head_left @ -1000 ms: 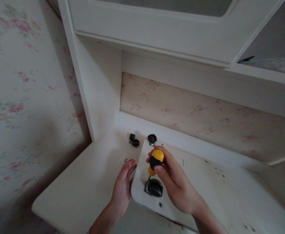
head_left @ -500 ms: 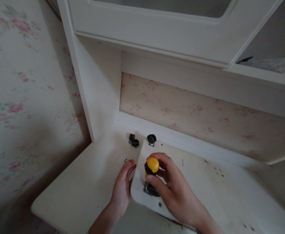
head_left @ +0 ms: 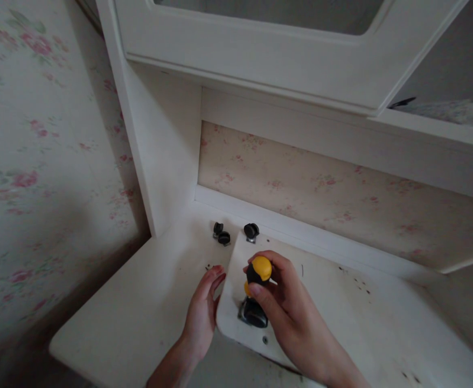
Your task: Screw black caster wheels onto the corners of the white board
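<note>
My right hand (head_left: 287,299) is closed around the yellow and black handle of a screwdriver (head_left: 261,271), held upright above a white board (head_left: 321,323). Under the handle a black caster wheel (head_left: 255,313) with a metal plate sits near the board's left end; the screwdriver's tip is hidden. My left hand (head_left: 202,310) rests against the board's left edge, fingers stretched out and holding nothing. Another caster (head_left: 251,231) stands at the board's far left corner. A dark metal insert or screw (head_left: 265,340) shows near the front edge.
Two loose casters (head_left: 221,234) lie on the white desk top (head_left: 139,318) left of the board, with tiny dark bits (head_left: 208,267) near my left fingertips. A white cabinet (head_left: 252,59) overhangs the back, and a white side panel (head_left: 167,156) rises at the left.
The screwdriver's handle has tilted and shifted slightly right in my right hand, so more of the near caster shows. My left hand stays at the board's edge.
</note>
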Tool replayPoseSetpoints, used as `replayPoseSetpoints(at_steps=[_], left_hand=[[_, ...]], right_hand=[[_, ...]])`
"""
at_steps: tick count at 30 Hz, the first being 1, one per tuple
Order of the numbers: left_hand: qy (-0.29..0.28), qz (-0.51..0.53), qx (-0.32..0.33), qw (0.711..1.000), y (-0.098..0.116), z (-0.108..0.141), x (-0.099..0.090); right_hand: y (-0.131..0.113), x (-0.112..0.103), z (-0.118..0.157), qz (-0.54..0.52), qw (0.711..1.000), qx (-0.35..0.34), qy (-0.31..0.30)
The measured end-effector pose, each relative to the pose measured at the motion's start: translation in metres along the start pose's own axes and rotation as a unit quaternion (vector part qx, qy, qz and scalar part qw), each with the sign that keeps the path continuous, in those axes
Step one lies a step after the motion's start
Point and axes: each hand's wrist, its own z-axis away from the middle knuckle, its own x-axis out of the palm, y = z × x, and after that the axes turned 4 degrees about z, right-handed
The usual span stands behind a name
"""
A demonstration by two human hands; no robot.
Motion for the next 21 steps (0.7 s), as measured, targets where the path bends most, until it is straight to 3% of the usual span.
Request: replayPoseSetpoints(at_steps=[11, 21], left_hand=[[0.005, -0.008, 0.000, 1.000, 0.001, 0.002, 0.000], [-0.004, -0.020, 0.004, 1.000, -0.002, -0.004, -0.006]], right_hand=[[-0.001, -0.001, 0.004, 0.025, 1.000, 0.003, 0.010], [0.011, -0.010, -0.005, 0.044, 0.997, 0.001, 0.062]])
